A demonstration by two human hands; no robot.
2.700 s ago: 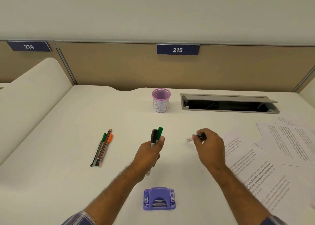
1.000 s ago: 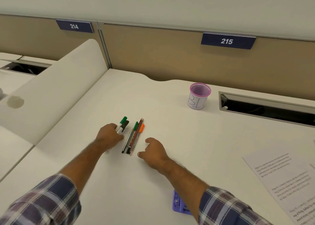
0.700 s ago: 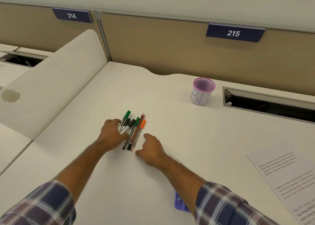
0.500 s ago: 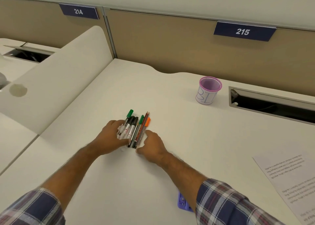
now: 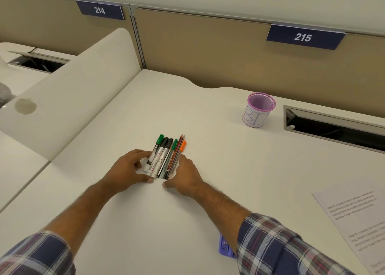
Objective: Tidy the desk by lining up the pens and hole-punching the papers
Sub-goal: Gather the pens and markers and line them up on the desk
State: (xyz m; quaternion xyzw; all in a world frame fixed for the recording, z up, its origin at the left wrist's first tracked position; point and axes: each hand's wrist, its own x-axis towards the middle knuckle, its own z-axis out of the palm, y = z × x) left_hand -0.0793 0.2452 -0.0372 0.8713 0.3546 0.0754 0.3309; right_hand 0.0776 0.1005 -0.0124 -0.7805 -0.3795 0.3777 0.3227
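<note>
Several pens and markers (image 5: 165, 156) lie side by side in a tight row on the white desk (image 5: 218, 170), caps pointing away from me. My left hand (image 5: 127, 171) rests against the row's left side, fingers spread, thumb near the lower ends. My right hand (image 5: 184, 178) presses flat against the row's right side by the orange-capped pen (image 5: 182, 146). Neither hand grips a pen. A printed paper (image 5: 358, 224) lies at the right edge. The purple hole punch (image 5: 226, 248) is mostly hidden behind my right sleeve.
A pink mesh cup (image 5: 258, 110) stands at the back right, beside an open cable tray slot (image 5: 333, 126). A white curved divider (image 5: 68, 93) bounds the desk on the left, and a tan partition runs along the back.
My left hand set the markers it carried down beside the row. Both hands then pushed the pens together from either side, and the view moved closer.
</note>
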